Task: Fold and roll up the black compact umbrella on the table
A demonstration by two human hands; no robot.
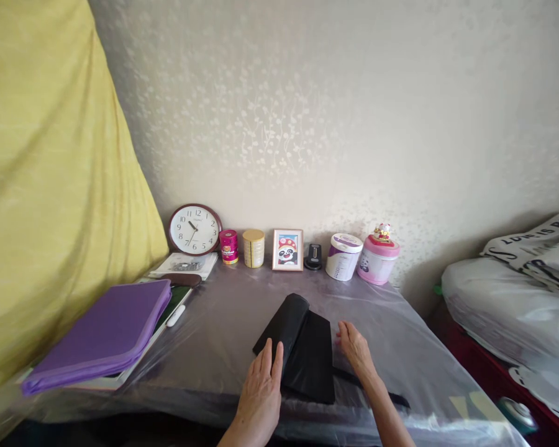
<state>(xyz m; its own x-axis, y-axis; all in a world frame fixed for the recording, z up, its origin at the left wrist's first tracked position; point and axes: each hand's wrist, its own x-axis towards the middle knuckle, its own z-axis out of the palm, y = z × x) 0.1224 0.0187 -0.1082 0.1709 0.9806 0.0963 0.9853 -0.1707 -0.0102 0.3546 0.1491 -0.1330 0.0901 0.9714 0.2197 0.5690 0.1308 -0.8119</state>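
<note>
A black, partly rolled or folded fabric item [310,357] lies on the plastic-covered table in front of me. Its left part is a thick rounded fold, and a flat panel extends to the right. My left hand [261,385] rests along the near side of the fold with its fingers stretched out. Just right of the flat panel, my right hand [354,351] hovers with its fingers curled in. Whether anything is between those fingertips is hidden. A thin black strap [398,400] runs from the panel beneath my right forearm.
Purple folders [107,329] lie at the left beside a white marker [176,315]. Along the wall stand a clock [195,230], a magenta tin [228,247], a yellow-lidded can [253,248], a panda picture [287,250], and two tubs, one white [343,257] and one pink [377,261].
</note>
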